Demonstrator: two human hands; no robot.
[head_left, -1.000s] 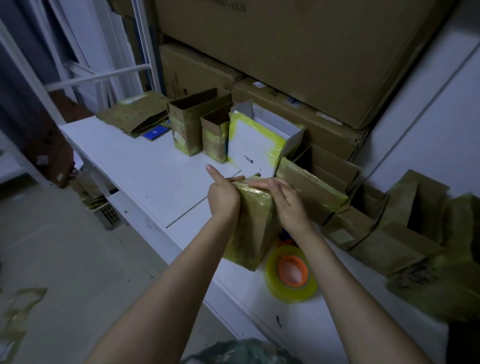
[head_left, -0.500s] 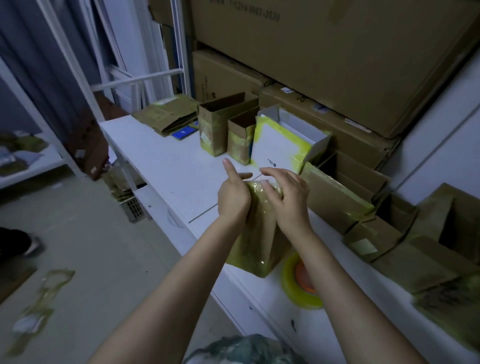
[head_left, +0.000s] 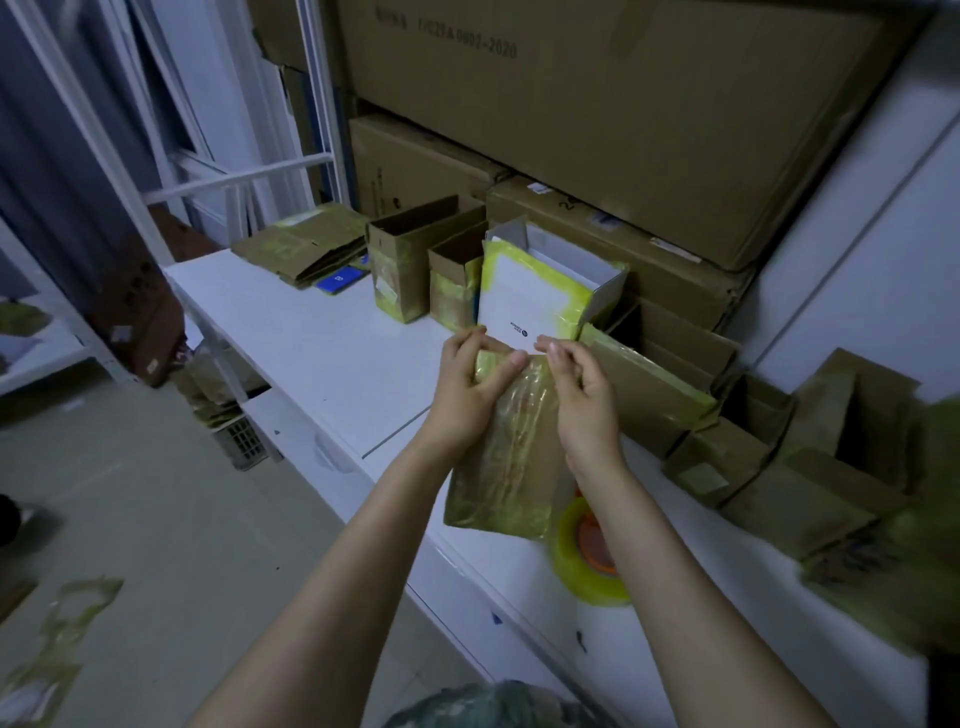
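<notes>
- Brown cardboard made up the small flat box (head_left: 511, 457), and shiny yellow tape was wrapped all over it.
- It stood up on its end in the air, just over the front edge of the long white table (head_left: 311, 332).
- The left hand (head_left: 467, 395) gripped the top left corner of the box, with the thumb on the near side and the fingers curled over the top edge.
- The right hand (head_left: 582, 395) held the top right part, and its bent fingers pinched the taped edge.
- Both hands sat very close together at the top of the box.
- A round roll of yellow tape (head_left: 587, 561) with an orange middle lay flat on the table, under the right wrist and just beside the bottom of the box.
- Behind the hands stood an open white box with yellow taped edges (head_left: 524, 306).
- To its left, two open brown boxes (head_left: 410, 260) stood side by side.
- A pile of flat folded cardboard (head_left: 306, 244) lay at the far end of the table, with a small blue card (head_left: 337, 280) just beside it.
- Big brown cartons (head_left: 597, 119) were stacked behind the table.
</notes>
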